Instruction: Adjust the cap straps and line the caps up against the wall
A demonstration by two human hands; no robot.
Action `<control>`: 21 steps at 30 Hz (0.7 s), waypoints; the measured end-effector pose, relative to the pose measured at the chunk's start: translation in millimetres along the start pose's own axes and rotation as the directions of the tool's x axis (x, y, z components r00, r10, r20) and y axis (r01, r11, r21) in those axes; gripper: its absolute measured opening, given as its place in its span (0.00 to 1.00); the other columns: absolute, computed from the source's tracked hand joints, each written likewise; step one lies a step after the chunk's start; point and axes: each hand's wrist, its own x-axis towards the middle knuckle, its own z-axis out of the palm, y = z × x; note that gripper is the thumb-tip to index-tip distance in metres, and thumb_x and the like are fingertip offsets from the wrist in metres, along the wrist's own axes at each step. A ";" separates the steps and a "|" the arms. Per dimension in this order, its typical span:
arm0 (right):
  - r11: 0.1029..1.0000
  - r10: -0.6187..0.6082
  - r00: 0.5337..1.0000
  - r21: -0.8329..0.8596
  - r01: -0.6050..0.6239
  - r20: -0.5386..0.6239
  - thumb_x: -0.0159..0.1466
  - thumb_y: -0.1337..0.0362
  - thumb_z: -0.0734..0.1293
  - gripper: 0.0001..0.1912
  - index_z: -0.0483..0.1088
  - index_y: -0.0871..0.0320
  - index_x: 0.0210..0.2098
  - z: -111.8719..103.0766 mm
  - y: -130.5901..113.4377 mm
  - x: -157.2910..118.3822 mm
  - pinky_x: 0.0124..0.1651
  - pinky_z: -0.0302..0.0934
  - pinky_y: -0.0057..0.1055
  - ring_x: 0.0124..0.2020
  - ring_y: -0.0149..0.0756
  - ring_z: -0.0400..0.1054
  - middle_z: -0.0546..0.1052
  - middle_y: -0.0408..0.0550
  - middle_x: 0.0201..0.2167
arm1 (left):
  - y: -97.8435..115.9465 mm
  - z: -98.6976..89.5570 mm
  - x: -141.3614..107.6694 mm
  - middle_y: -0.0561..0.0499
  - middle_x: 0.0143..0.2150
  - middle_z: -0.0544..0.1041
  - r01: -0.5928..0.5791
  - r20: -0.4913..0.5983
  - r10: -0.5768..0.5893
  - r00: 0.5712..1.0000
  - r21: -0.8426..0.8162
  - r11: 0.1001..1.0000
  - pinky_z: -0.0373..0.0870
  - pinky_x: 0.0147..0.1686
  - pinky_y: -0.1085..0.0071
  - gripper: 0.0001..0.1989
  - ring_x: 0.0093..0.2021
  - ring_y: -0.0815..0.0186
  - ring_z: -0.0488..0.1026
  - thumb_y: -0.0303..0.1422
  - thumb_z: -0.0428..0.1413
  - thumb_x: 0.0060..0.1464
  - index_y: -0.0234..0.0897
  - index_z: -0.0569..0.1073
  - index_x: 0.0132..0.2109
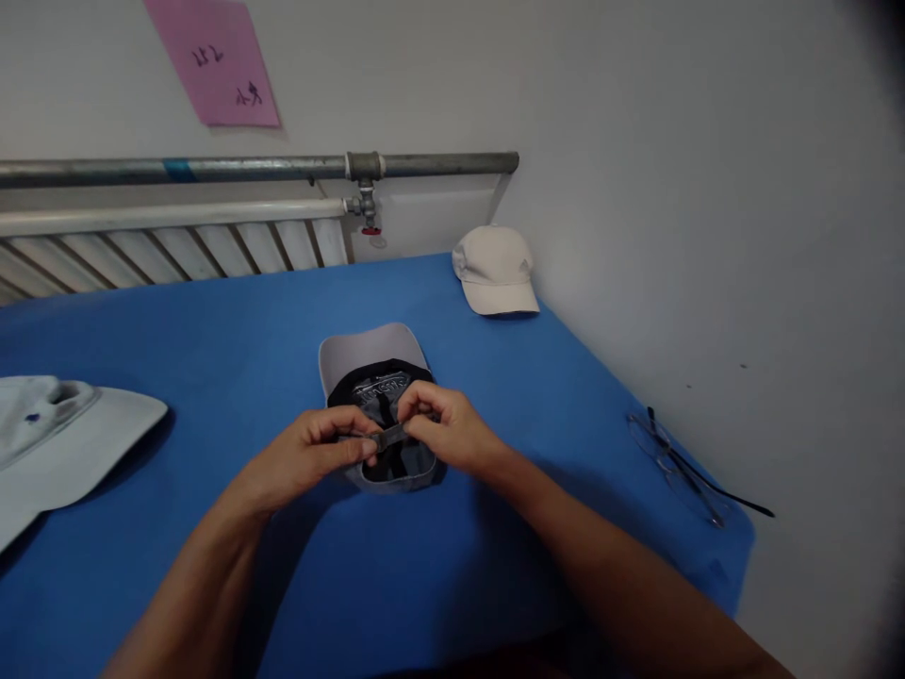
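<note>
I take the grey cap [382, 396] as my reference; it lies upside down on the blue table [233, 330], brim pointing away from me, rear opening toward me.

1. Nearest to me, at the cap's rear edge, my left hand [311, 453] and right hand [445, 429] meet over the adjustment strap [387, 437]. The strap spans the rear opening, its long axis running left to right, across my line of sight.
2. Left fingers: closed in a pinch on the strap's left end. Right fingers: closed in a pinch on the strap's right end, thumb and forefinger nearly touching those of the left. I cannot tell whether a buckle sits between them; the piece is too small to resolve.
3. Both hands sit equally near the strap, one on each side of its middle. The strap lies directly between the fingertips, just above the cap's dark lining.
4. Left of the cap, well apart, a pale wide-brimmed hat [63, 434] lies at the table edge.
5. Right of the cap, near the wall, lie spectacles [679, 467].
6. Beyond the cap, at the far corner, a white cap [495, 271] rests brim toward me.
7. Behind it runs a metal pipe [247, 170], a pink note [219, 57] above.
</note>
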 end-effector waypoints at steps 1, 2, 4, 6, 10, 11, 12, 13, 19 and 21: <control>1.000 0.005 1.000 0.004 -0.005 -0.002 0.51 0.73 0.61 0.06 0.66 0.56 0.25 -0.4 -0.2 0.3 0.28 0.55 0.25 0.23 0.26 0.58 0.66 0.36 0.21 | 0.1 0.1 0.4 0.52 0.30 0.77 0.006 -0.008 -0.006 1.000 -0.004 1.000 0.67 0.37 0.70 0.06 0.33 0.67 0.72 0.36 0.62 0.51 0.37 0.78 0.34; 1.000 -0.001 1.000 0.001 0.001 -0.004 0.51 0.73 0.61 0.06 0.66 0.56 0.25 -0.7 -0.6 0.1 0.28 0.55 0.25 0.23 0.26 0.58 0.66 0.36 0.21 | 0.0 0.1 0.8 0.53 0.29 0.77 0.011 -0.013 -0.012 1.000 -0.013 1.000 0.67 0.37 0.71 0.06 0.33 0.68 0.72 0.36 0.62 0.51 0.37 0.78 0.34; 0.999 -0.037 0.999 -0.025 0.037 -0.004 0.51 0.73 0.61 0.06 0.66 0.56 0.25 -1.3 -1.3 -1.3 0.28 0.55 0.25 0.24 0.27 0.58 0.66 0.37 0.21 | -0.9 -0.3 1.2 0.53 0.29 0.77 0.024 -0.011 -0.024 1.000 -0.031 0.999 0.66 0.36 0.71 0.07 0.32 0.68 0.71 0.36 0.61 0.51 0.37 0.77 0.34; 0.993 -0.094 0.996 -0.071 0.094 0.010 0.52 0.73 0.61 0.06 0.67 0.57 0.25 -1.7 -1.6 -3.3 0.29 0.55 0.25 0.24 0.27 0.59 0.68 0.37 0.22 | -2.5 -0.4 1.5 0.54 0.28 0.75 0.037 0.006 -0.037 0.999 -0.023 0.999 0.65 0.34 0.72 0.08 0.30 0.69 0.69 0.37 0.61 0.52 0.37 0.77 0.35; 0.974 -0.163 0.986 -0.158 0.165 0.030 0.53 0.73 0.60 0.07 0.68 0.57 0.26 -0.7 0.9 -6.2 0.29 0.56 0.25 0.25 0.27 0.61 0.69 0.38 0.23 | -6.0 1.8 3.5 0.55 0.26 0.69 0.047 0.025 -0.048 0.999 0.047 0.998 0.59 0.29 0.73 0.10 0.27 0.71 0.63 0.39 0.60 0.51 0.35 0.75 0.33; 0.969 -0.170 0.985 -0.175 0.173 0.030 0.53 0.74 0.60 0.08 0.67 0.57 0.26 -0.3 1.9 -6.5 0.29 0.56 0.24 0.25 0.27 0.61 0.69 0.38 0.22 | -6.8 2.7 4.2 0.56 0.25 0.67 0.048 0.016 -0.049 0.999 0.056 0.997 0.58 0.28 0.73 0.10 0.26 0.71 0.61 0.38 0.60 0.51 0.35 0.75 0.32; 0.964 -0.179 0.983 -0.194 0.182 0.030 0.53 0.74 0.60 0.08 0.67 0.57 0.25 0.0 2.7 -6.5 0.29 0.56 0.24 0.24 0.27 0.62 0.69 0.38 0.22 | -7.7 3.7 5.0 0.56 0.25 0.66 0.049 0.003 -0.049 0.999 0.063 0.997 0.57 0.27 0.73 0.09 0.26 0.71 0.60 0.38 0.60 0.51 0.36 0.74 0.31; 0.958 -0.188 0.982 -0.214 0.190 0.031 0.54 0.74 0.60 0.08 0.67 0.57 0.25 0.0 3.4 -6.3 0.29 0.56 0.24 0.24 0.27 0.62 0.69 0.38 0.22 | -8.4 4.5 5.6 0.56 0.24 0.66 0.050 -0.011 -0.050 0.999 0.073 0.996 0.56 0.27 0.73 0.09 0.26 0.71 0.60 0.38 0.59 0.51 0.36 0.73 0.31; 0.951 -0.173 0.985 -0.260 0.169 0.006 0.57 0.72 0.61 0.07 0.70 0.56 0.29 -10.8 6.3 -0.4 0.33 0.60 0.26 0.28 0.29 0.66 0.73 0.40 0.26 | -9.9 5.3 5.3 0.55 0.26 0.67 0.027 -0.010 -0.026 1.000 0.113 0.993 0.57 0.26 0.73 0.13 0.26 0.70 0.61 0.42 0.58 0.55 0.35 0.74 0.33; 0.953 -0.171 0.976 -0.275 0.129 -0.134 0.60 0.68 0.63 0.05 0.71 0.56 0.31 -18.7 10.6 3.9 0.37 0.62 0.29 0.32 0.32 0.68 0.74 0.42 0.29 | -9.1 4.2 5.0 0.53 0.29 0.71 -0.015 -0.058 0.021 0.998 0.102 0.995 0.61 0.30 0.71 0.13 0.29 0.68 0.65 0.43 0.57 0.56 0.36 0.74 0.34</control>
